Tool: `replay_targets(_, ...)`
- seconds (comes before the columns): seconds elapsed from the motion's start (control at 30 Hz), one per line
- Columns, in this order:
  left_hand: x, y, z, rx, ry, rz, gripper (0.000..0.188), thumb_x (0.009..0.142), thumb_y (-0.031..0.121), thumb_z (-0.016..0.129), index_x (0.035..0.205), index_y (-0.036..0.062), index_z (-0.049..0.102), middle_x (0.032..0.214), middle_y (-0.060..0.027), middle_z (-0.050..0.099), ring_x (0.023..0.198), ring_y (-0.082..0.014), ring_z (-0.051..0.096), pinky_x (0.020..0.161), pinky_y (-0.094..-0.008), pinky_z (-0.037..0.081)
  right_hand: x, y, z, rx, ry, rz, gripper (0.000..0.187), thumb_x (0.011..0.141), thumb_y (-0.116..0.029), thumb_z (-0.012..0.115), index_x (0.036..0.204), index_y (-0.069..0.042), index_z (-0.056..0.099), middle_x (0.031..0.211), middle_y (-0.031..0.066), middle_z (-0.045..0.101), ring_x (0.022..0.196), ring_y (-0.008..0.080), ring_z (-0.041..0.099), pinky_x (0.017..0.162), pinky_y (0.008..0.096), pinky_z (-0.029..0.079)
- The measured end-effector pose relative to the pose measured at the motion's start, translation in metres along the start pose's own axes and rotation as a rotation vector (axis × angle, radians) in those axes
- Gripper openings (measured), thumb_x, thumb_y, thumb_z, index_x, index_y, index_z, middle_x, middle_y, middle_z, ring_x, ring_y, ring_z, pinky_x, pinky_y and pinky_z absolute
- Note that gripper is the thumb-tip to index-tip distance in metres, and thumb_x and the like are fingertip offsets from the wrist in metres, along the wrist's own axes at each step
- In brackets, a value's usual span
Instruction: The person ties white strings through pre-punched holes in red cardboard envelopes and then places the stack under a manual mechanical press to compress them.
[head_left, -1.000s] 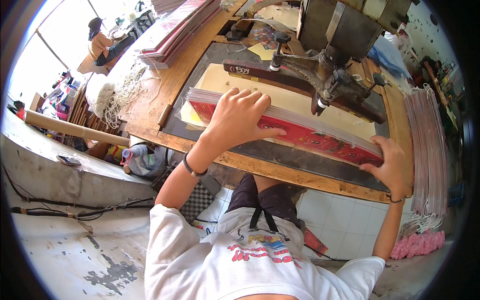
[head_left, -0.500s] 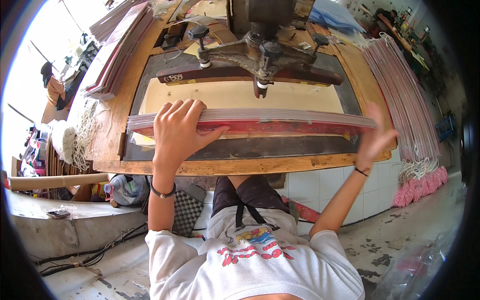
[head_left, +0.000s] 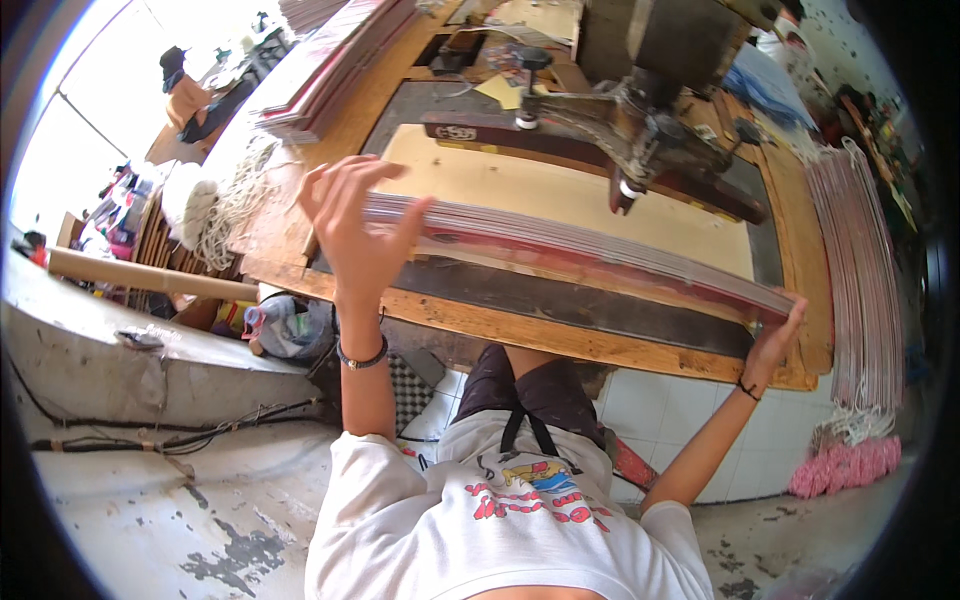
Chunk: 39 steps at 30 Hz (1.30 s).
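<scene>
A long stack of thin flat sheets (head_left: 600, 256), pale at the edges with a red printed near face, lies across the work table in front of me. Near its left end my left hand (head_left: 362, 225) is raised with fingers spread, holding nothing. My right hand (head_left: 776, 345) is closed about the stack's right end, the thumb on the near side. Just beyond the stack stands a dark metal press head (head_left: 640, 130) with knobs and a long bar (head_left: 490, 135). Below that bar is a cream board (head_left: 480, 185) on a dark bed.
Piled red and white sheets (head_left: 330, 70) stand at the far left, beside white cords (head_left: 240, 200). More bundled sheets (head_left: 865, 280) hang by the right side above pink string (head_left: 850, 466). A wooden table edge (head_left: 560, 345) runs before my body. Another person (head_left: 190, 100) sits far left.
My left hand has let go of the stack and opened. My right hand, earlier open and blurred by the right end, is now closed on it. The whole view has tilted.
</scene>
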<state>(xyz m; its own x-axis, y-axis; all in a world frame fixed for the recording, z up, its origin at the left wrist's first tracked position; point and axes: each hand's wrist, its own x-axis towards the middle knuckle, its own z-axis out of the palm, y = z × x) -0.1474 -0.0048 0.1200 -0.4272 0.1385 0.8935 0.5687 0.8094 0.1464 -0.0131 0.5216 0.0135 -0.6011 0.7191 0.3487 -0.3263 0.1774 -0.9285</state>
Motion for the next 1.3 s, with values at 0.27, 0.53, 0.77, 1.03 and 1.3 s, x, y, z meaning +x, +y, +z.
replay_targets(0.27, -0.028, -0.064, 0.018, -1.041, 0.250, -1.053, 0.090, 0.100, 0.067, 0.011, 0.122, -0.0037, 0.062, 0.119, -0.0185, 0.068, 0.112, -0.0280, 0.063, 0.106, -0.0389, 0.042, 0.000, -0.001, 0.010, -0.038, 0.023, -0.006, 0.058, 0.104, -0.058, 0.035, 0.111, -0.004, 0.054, 0.107, 0.0105, 0.059, 0.105, 0.0221, 0.057, 0.095, 0.0372, 0.045)
replay_targets(0.53, -0.028, -0.060, 0.027, -1.286, -0.285, -0.884, 0.118, 0.083, 0.090, 0.004, 0.125, -0.0056, 0.059, 0.114, -0.0246, 0.068, 0.110, -0.0300, 0.066, 0.096, -0.0368, 0.052, 0.012, 0.007, -0.004, 0.012, -0.217, -0.012, 0.074, 0.098, -0.067, 0.039, 0.130, -0.001, 0.046, 0.128, 0.0138, 0.057, 0.119, 0.0253, 0.055, 0.106, 0.0410, 0.041)
replay_targets(0.77, -0.056, -0.074, 0.041, -0.786, 0.010, -1.073, 0.089, 0.089, 0.084, 0.035, 0.110, 0.0023, 0.063, 0.093, -0.0060, 0.064, 0.093, -0.0195, 0.063, 0.089, -0.0310, 0.049, 0.008, 0.005, 0.008, -0.106, 0.054, 0.006, 0.066, 0.100, -0.060, 0.047, 0.121, 0.002, 0.051, 0.118, 0.0143, 0.059, 0.109, 0.0234, 0.057, 0.100, 0.0406, 0.044)
replay_targets(1.03, -0.042, -0.041, -0.032, -1.240, 0.144, -0.829, 0.076, 0.094, 0.079, 0.027, 0.081, 0.0097, 0.057, 0.074, -0.0060, 0.058, 0.078, -0.0176, 0.060, 0.075, -0.0300, 0.049, 0.018, -0.032, -0.066, 0.277, -0.259, -0.178, 0.056, 0.102, -0.059, 0.040, 0.104, -0.004, 0.054, 0.106, 0.0112, 0.058, 0.098, 0.0228, 0.059, 0.091, 0.0387, 0.047)
replay_targets(1.3, -0.092, -0.043, 0.003, -0.896, 0.141, -1.108, 0.059, 0.100, 0.063, 0.033, 0.082, 0.0113, 0.054, 0.074, -0.0027, 0.057, 0.071, -0.0133, 0.053, 0.068, -0.0280, 0.042, -0.033, -0.014, 0.006, 0.044, 0.324, -0.025, 0.054, 0.105, -0.053, 0.035, 0.087, -0.005, 0.054, 0.087, 0.0149, 0.060, 0.084, 0.0258, 0.060, 0.083, 0.0402, 0.050)
